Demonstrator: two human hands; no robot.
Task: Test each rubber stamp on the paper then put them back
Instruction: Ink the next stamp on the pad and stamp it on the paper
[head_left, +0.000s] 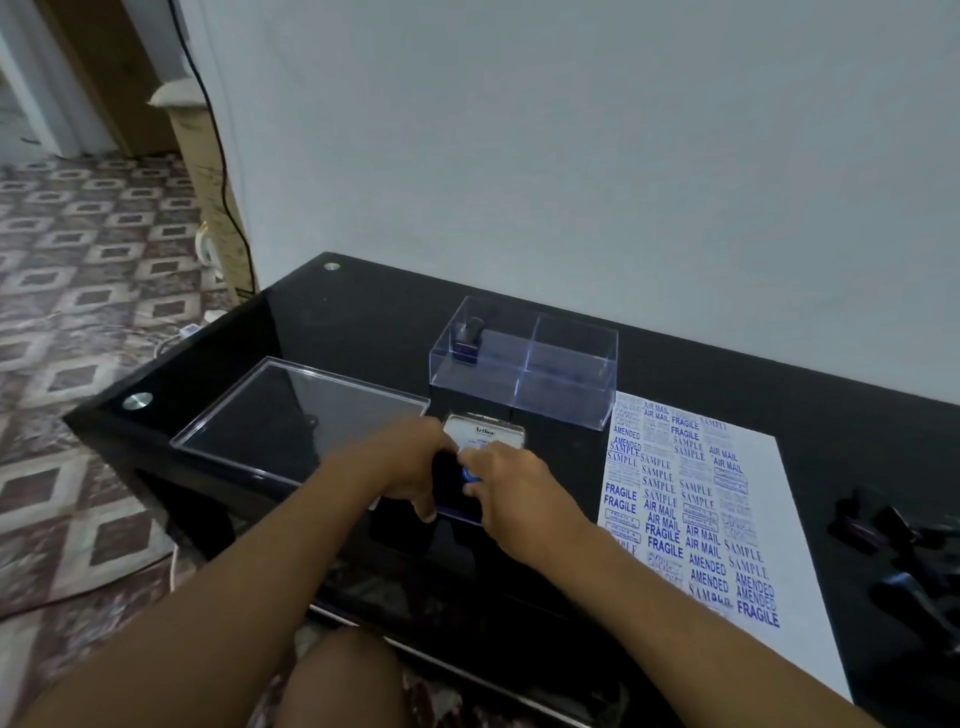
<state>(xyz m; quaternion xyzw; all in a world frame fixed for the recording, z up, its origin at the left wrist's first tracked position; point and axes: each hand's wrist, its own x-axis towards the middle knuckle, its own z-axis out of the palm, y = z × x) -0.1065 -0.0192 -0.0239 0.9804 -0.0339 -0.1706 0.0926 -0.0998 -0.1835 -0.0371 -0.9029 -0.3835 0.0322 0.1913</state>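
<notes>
Both my hands meet at the front middle of the black glass table (363, 322). My left hand (415, 467) and my right hand (511, 480) hold a dark ink pad (452, 493) between them, with a small blue part (470, 474) showing at my right fingertips. The pad's open metal lid (488, 431) stands just behind. A white paper (727, 499) covered in blue stamp prints lies to the right. One rubber stamp (467, 338) stands in the left corner of a clear plastic box (524, 364). Several black stamps (893, 540) lie at the right edge.
The clear box lid (296, 415) lies flat at the left of the table. Behind the table is a pale wall. Patterned floor with cables (104, 364) lies to the left. My knee (343, 675) shows below the table's front edge.
</notes>
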